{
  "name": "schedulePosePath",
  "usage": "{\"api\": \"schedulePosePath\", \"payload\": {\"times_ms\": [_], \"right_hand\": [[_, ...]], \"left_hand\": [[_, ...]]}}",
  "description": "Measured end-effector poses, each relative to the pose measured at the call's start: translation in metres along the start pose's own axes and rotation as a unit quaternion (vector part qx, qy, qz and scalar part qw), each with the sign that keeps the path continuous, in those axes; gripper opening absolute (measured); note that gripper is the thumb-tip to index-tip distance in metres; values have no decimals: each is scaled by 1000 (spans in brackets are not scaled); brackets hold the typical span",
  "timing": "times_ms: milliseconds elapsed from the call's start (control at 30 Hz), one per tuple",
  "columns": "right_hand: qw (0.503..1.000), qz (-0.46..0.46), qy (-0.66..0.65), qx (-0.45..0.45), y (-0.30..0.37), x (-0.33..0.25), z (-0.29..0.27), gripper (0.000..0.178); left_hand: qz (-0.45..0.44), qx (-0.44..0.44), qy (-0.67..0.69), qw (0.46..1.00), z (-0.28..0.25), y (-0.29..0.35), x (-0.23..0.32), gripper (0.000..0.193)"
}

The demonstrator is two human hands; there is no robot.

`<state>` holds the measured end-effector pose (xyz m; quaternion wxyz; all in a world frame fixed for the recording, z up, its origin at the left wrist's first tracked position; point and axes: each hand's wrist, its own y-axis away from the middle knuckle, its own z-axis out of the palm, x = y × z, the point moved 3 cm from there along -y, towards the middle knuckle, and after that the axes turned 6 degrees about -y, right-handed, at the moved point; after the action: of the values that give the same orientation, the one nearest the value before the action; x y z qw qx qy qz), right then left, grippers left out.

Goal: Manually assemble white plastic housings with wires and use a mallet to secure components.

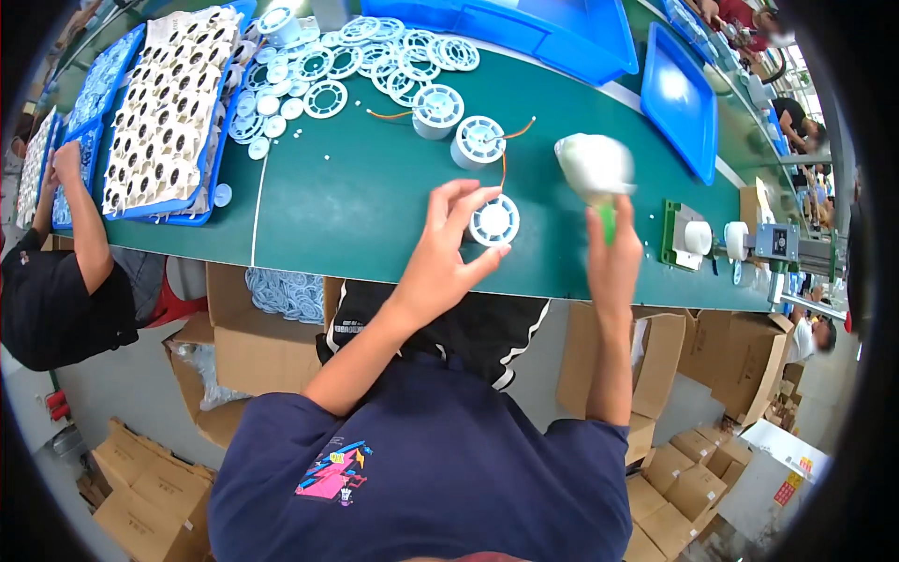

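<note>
Near the table's front edge, my left hand (451,242) has its fingers curled round a pale blue plastic spool-shaped part (493,221), steadying it on the green table. An orange wire runs up from this part. Raised to the right, my right hand (613,239) is closed round the green handle of a mallet (593,167), whose bulky head is wrapped in white and smeared by motion. Just beyond my left hand stand two similar parts with orange wires, a nearer one (478,141) and a farther one (437,110).
Loose pale blue rings (325,98) and small discs lie at the back left, beside a blue tray (217,178) of white moulded pulp. A blue bin (552,37) and blue tray (681,103) sit behind. At right is a bench fixture (698,237). A co-worker's arm (86,220) reaches in at left.
</note>
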<state>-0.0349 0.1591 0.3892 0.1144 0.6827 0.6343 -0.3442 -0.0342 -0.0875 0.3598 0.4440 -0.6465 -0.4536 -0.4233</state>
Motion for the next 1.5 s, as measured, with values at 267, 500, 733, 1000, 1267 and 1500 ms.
{"api": "schedulePosePath", "payload": {"times_ms": [267, 500, 733, 1000, 1267, 1500], "right_hand": [[976, 16, -116, -184, 39, -57, -42, 40], [970, 90, -131, -184, 43, -40, -38, 38], [976, 63, -154, -142, 41, -33, -40, 27], [971, 93, -172, -136, 27, -33, -51, 35], [950, 172, -196, -173, 4, -39, -56, 43], [948, 181, -197, -174, -7, -49, -55, 44]], "left_hand": [[6, -78, 49, 996, -4, -8, -13, 79], [30, -41, 23, 998, -2, -2, -15, 92], [81, -15, -35, 996, 7, -2, -9, 83], [69, -24, -12, 997, 7, -4, -16, 85], [20, -46, 5, 999, 11, -1, -17, 93], [13, -62, -19, 998, 8, -1, -15, 87]]}}
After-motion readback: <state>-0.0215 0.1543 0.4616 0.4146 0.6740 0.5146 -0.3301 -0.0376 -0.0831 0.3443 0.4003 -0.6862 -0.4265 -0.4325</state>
